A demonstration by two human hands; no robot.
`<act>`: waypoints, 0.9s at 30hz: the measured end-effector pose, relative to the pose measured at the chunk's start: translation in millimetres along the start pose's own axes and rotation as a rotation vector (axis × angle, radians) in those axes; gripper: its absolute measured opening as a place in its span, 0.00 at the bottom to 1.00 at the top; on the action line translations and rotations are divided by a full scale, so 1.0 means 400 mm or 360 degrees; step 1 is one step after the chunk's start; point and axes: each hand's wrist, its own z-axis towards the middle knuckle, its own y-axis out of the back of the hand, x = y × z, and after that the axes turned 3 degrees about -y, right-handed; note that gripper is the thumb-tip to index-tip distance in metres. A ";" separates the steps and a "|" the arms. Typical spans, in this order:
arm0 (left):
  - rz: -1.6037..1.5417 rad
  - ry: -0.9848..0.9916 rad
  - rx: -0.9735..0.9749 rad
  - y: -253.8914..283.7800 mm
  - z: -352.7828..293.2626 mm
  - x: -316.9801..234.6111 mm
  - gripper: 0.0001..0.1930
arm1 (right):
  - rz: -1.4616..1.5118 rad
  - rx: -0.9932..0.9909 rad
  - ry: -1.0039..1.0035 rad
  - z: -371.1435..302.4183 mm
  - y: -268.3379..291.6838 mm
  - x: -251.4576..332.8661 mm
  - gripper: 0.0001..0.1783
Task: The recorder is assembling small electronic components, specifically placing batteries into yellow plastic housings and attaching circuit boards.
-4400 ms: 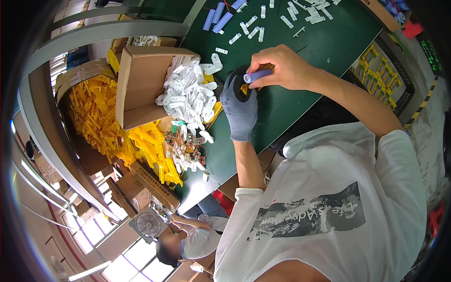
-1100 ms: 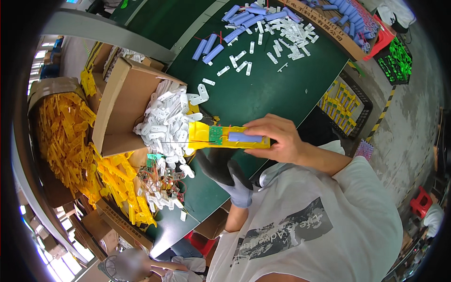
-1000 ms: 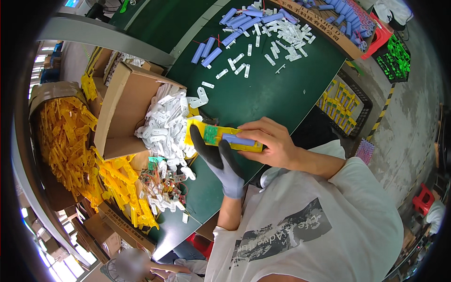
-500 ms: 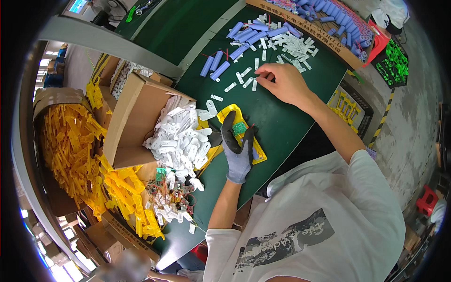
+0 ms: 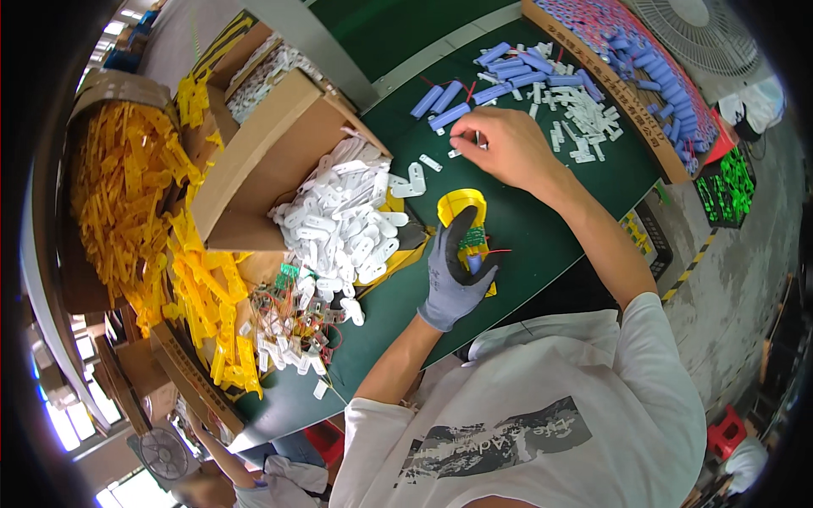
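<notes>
My gloved left hand (image 5: 453,284) is wrapped round a yellow plastic housing (image 5: 461,201), above the green table. Inside the housing sit a green circuit board (image 5: 472,237) and a bluish cylindrical cell (image 5: 475,263), partly covered by the fingers; a red wire sticks out at the side. My bare right hand (image 5: 512,148) is over the table farther off, thumb and forefinger pinched together. A small white strip shows right at its fingertips, but whether it is gripped I cannot tell. Purple-blue cells (image 5: 449,117) and small white strips (image 5: 590,118) lie scattered beyond this hand.
On the left, white oval plastic parts (image 5: 339,216) spill from a cardboard box (image 5: 254,165). Yellow plastic parts (image 5: 127,203) and a wired-board heap (image 5: 296,317) lie nearby. A carton of cells (image 5: 610,89) stands far right. Another person's arm (image 5: 222,453) shows at lower left.
The whole view has turned, shifting the tabletop things rightward. The yellow housing now stands more upright in my left hand. My right hand's fingers cover some of the small white strips seen before.
</notes>
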 end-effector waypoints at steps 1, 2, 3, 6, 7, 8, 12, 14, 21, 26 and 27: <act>0.0012 -0.0007 0.0059 -0.003 -0.003 0.003 0.42 | -0.0013 0.0116 0.0128 0.007 -0.011 0.019 0.07; -0.0028 0.0029 0.0051 -0.004 -0.001 -0.003 0.40 | -0.0057 0.0207 0.0161 0.015 -0.028 0.035 0.09; -0.0019 0.0044 0.0030 -0.001 -0.005 -0.001 0.40 | -0.0109 0.0351 0.0148 0.024 -0.046 0.052 0.12; -0.0168 0.0084 -0.0002 -0.004 -0.002 0.003 0.38 | -0.0281 0.0447 0.0157 0.022 -0.099 0.046 0.15; -0.0174 0.0102 -0.0103 -0.009 -0.005 0.005 0.37 | -0.0219 0.0359 0.0204 0.016 -0.116 0.040 0.15; -0.0179 0.0121 -0.0202 -0.011 -0.007 0.007 0.36 | -0.0157 0.0269 0.0246 0.009 -0.129 0.034 0.15; -0.0246 0.0344 -0.0377 -0.009 0.002 0.012 0.34 | -0.0060 0.0290 0.0323 -0.009 -0.149 0.026 0.15; -0.0256 0.0310 -0.0383 -0.008 0.001 0.023 0.35 | 0.0010 0.0273 0.0306 -0.004 -0.161 0.026 0.15; -0.0671 0.0199 -0.0397 -0.001 0.002 0.007 0.27 | 0.0165 0.0267 0.0296 -0.004 -0.174 0.024 0.13; -0.0648 0.0318 -0.0455 -0.010 -0.006 0.029 0.24 | 0.0255 0.0337 0.0244 -0.007 -0.170 0.028 0.08; -0.0734 0.0396 -0.0478 -0.010 -0.007 0.026 0.23 | 0.0242 0.0369 0.0240 -0.008 -0.171 0.024 0.07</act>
